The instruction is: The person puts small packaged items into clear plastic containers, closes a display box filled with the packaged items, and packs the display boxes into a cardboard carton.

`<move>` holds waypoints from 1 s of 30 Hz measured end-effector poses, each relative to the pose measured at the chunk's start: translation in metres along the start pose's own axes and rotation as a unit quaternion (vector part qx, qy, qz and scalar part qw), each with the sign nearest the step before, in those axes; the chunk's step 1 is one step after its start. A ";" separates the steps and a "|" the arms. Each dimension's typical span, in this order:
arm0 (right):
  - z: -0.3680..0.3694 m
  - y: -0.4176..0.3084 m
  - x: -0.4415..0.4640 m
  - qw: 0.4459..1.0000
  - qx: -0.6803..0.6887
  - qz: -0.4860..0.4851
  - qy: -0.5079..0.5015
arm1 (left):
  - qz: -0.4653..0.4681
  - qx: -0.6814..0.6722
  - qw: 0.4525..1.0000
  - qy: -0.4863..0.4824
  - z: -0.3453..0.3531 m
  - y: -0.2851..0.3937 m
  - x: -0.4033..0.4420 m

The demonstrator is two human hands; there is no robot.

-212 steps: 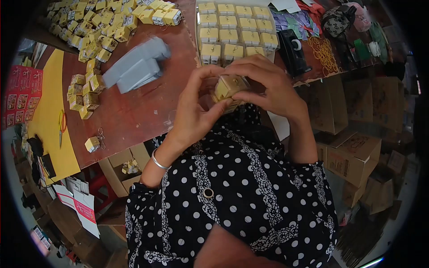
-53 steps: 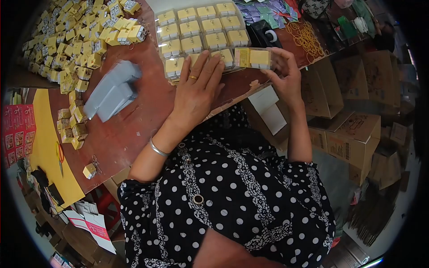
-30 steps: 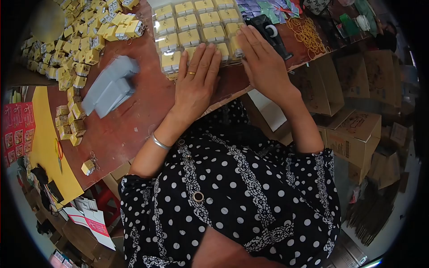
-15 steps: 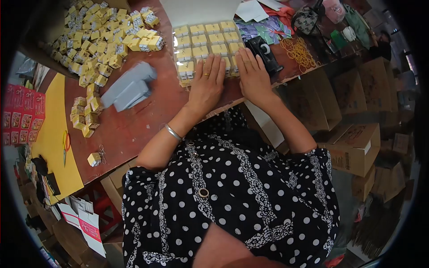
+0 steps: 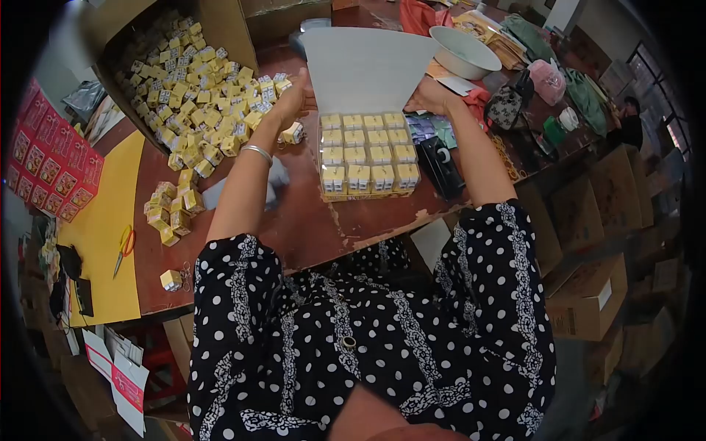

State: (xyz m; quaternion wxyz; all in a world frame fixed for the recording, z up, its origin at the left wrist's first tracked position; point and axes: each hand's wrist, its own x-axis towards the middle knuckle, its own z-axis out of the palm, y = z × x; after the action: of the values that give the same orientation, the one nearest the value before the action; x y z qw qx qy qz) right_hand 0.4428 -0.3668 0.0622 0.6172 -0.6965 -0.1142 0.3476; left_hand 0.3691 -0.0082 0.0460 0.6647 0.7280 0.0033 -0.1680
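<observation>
Box (image 5: 368, 196) | white lid (image 5: 368, 70) raised | yellow-topped blocks (image 5: 354, 137) inside, four by four

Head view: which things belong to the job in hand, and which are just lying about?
Job, seemingly:
open box
its raised white lid, between left hand and right hand
packed yellow cubes
loose yellow cubes

Apparently lying about:
orange-handled scissors
black tape dispenser
white bowl

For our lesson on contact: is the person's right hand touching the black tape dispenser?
Apart. The head view shows the right hand by the raised white lid, with purple packets visible between it and the black tape dispenser.
</observation>
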 end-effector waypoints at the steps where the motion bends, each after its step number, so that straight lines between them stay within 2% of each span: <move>1: 0.013 0.002 0.001 0.996 -0.040 -0.022 0.079 | -0.005 -0.002 1.000 0.000 0.007 0.005 -0.010; 3: 0.028 -0.003 -0.020 0.979 -0.193 -0.059 0.041 | 0.142 0.172 0.974 0.043 0.021 -0.002 -0.024; 4: 0.022 0.006 -0.024 0.944 -0.329 -0.033 0.022 | 0.167 0.316 0.934 -0.015 0.008 -0.001 -0.025; 6: 0.038 0.011 -0.031 0.958 -0.265 -0.003 -0.111 | 0.078 0.196 0.975 -0.077 0.025 -0.008 -0.052; 7: 0.051 0.018 -0.039 0.960 -0.256 0.008 -0.115 | 0.078 0.286 0.951 -0.082 0.019 -0.022 -0.045; 8: 0.065 0.027 -0.051 0.895 -0.437 -0.054 -0.074 | 0.163 0.382 0.907 -0.074 0.025 -0.034 -0.047; 9: 0.079 0.038 -0.061 0.790 -0.601 -0.116 -0.033 | 0.246 0.469 0.846 -0.064 0.034 -0.043 -0.054; 10: 0.090 0.048 -0.068 0.746 -0.655 -0.116 0.005 | 0.238 0.547 0.801 -0.051 0.041 -0.048 -0.062; 11: 0.099 0.050 -0.075 0.748 -0.654 -0.113 0.000 | 0.234 0.545 0.804 -0.053 0.047 -0.051 -0.068; 13: 0.116 0.047 -0.090 0.664 -0.741 -0.097 0.021 | 0.252 0.638 0.727 0.025 0.057 -0.058 -0.075; 14: 0.122 0.054 -0.094 0.663 -0.738 -0.117 0.038 | 0.276 0.653 0.704 0.041 0.058 -0.062 -0.075; 15: 0.127 0.057 -0.099 0.664 -0.738 -0.115 0.033 | 0.274 0.650 0.708 0.040 0.063 -0.066 -0.080; 17: 0.134 0.065 -0.109 0.668 -0.719 -0.186 0.038 | 0.317 0.666 0.675 0.021 0.081 -0.075 -0.104; 18: 0.137 0.074 -0.109 0.674 -0.715 -0.180 0.036 | 0.342 0.606 0.718 0.019 0.095 -0.077 -0.123; 19: 0.141 0.085 -0.106 0.675 -0.703 -0.210 0.073 | 0.339 0.603 0.722 0.011 0.100 -0.081 -0.126; 21: 0.148 0.095 -0.108 0.676 -0.682 -0.251 0.120 | 0.374 0.618 0.689 0.064 0.107 -0.093 -0.129; 24: 0.148 0.103 -0.109 0.663 -0.682 -0.282 0.127 | 0.377 0.611 0.692 0.075 0.108 -0.099 -0.127; 26: 0.149 0.101 -0.110 0.661 -0.690 -0.268 0.123 | 0.382 0.610 0.690 0.075 0.108 -0.099 -0.126; 28: 0.150 0.099 -0.110 0.656 -0.699 -0.258 0.120 | 0.376 0.657 0.647 0.091 0.106 -0.100 -0.125; 29: 0.149 0.098 -0.110 0.652 -0.701 -0.262 0.122 | 0.377 0.658 0.645 0.094 0.105 -0.099 -0.125; 30: 0.149 0.097 -0.109 0.649 -0.702 -0.266 0.125 | 0.382 0.633 0.668 0.084 0.105 -0.096 -0.127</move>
State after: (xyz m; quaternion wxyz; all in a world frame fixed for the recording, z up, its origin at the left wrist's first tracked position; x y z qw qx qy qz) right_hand 0.2435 -0.3354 0.0088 0.0181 -0.8983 -0.4262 -0.1055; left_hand 0.2023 -0.0715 -0.0216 0.0476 0.9223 -0.3266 0.2010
